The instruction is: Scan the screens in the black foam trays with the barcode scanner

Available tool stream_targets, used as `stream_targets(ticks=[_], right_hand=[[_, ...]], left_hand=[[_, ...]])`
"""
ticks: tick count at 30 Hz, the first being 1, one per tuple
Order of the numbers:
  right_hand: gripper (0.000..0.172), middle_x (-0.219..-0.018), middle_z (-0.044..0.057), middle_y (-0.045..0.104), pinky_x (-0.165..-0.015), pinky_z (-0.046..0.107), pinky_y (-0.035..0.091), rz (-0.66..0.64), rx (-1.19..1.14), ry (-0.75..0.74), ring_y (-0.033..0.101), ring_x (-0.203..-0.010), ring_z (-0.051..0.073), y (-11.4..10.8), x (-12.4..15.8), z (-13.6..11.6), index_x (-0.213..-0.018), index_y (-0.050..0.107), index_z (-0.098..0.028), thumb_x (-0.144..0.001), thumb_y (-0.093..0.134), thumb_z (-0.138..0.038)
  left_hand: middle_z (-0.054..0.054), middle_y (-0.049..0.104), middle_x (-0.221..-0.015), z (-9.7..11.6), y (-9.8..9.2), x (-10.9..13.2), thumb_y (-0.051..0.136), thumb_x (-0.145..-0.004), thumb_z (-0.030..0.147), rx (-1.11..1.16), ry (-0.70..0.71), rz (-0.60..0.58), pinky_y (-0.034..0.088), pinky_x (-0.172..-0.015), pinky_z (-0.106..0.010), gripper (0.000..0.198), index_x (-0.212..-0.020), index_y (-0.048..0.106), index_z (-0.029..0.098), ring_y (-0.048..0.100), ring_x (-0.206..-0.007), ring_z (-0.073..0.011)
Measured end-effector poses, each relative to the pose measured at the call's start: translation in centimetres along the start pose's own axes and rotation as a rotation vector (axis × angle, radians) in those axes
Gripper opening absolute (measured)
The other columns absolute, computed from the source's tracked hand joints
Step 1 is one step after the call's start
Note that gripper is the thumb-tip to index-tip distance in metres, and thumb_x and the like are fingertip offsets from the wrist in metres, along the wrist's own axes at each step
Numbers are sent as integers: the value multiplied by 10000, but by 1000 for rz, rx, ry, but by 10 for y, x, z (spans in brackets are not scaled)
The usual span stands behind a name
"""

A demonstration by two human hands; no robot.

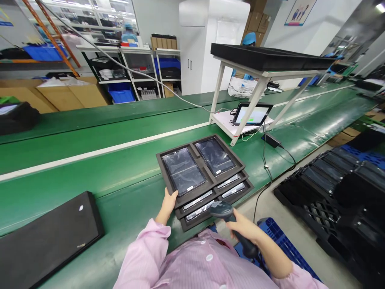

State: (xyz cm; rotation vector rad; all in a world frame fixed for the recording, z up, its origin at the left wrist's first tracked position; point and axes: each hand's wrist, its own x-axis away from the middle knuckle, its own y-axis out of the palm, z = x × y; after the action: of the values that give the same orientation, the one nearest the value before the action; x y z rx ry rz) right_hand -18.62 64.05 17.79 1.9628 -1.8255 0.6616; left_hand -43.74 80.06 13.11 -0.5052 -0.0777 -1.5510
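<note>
My left hand (169, 202) grips the near left corner of the top black foam tray (201, 159), its thumb over the edge and its other fingers partly hidden. Two flat tablets in clear film, a left one (184, 170) and a right one (215, 155), lie in the tray's recesses. Under it, more foam trays (188, 224) are fanned toward me, with strips of wrapped tablets showing. My right hand (243, 226) is closed around the handle of a dark barcode scanner (221, 209). The scanner's head is over the near edge of the stack.
The stack rests on a green conveyor bench (126, 216). A black foam block (51, 237) lies at left. Beyond the stack, a white stand (220, 90) holds a lit screen (254, 114); cables trail from there. Tray stacks (327, 176) and a blue pallet (284, 249) are on the right.
</note>
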Motion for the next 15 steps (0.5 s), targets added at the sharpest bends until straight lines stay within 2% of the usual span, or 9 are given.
stream_targets(ticks=[2,5,9,15], right_hand=[[409,-742,-28,571,-362,207,357,-37,-16,2,495,-411,97,23,-2,1,-961,387,-196,-577,501,-279],[474,-590,-72,511,-359,202,355,-52,1,42,468,-387,104,42,-3,4,-1050,374,-194,-594,488,-256],[597,-468,-93,465,-362,207,351,-23,8,39,455,-382,130,46,0,5,-1173,321,-164,-599,470,-237],[653,-423,-94,449,-364,212,343,-17,-14,11,431,-380,137,43,5,6,-1177,305,-146,-557,460,-281]], left_hand=[[-163,567,-1234,0,0,0,507,-829,235,-12,5,-3,402,-967,-342,497,-1293,376,114,584,-1054,-237],[-165,562,-1235,0,0,-2,508,-833,236,-31,11,-18,404,-961,-334,474,-1273,387,110,581,-1052,-236],[-162,568,-1219,0,0,-3,498,-846,236,-50,8,-36,411,-950,-314,459,-1269,372,107,583,-1042,-220],[-156,568,-1224,4,0,0,497,-851,227,-66,8,-35,408,-956,-304,448,-1266,374,110,584,-1052,-210]])
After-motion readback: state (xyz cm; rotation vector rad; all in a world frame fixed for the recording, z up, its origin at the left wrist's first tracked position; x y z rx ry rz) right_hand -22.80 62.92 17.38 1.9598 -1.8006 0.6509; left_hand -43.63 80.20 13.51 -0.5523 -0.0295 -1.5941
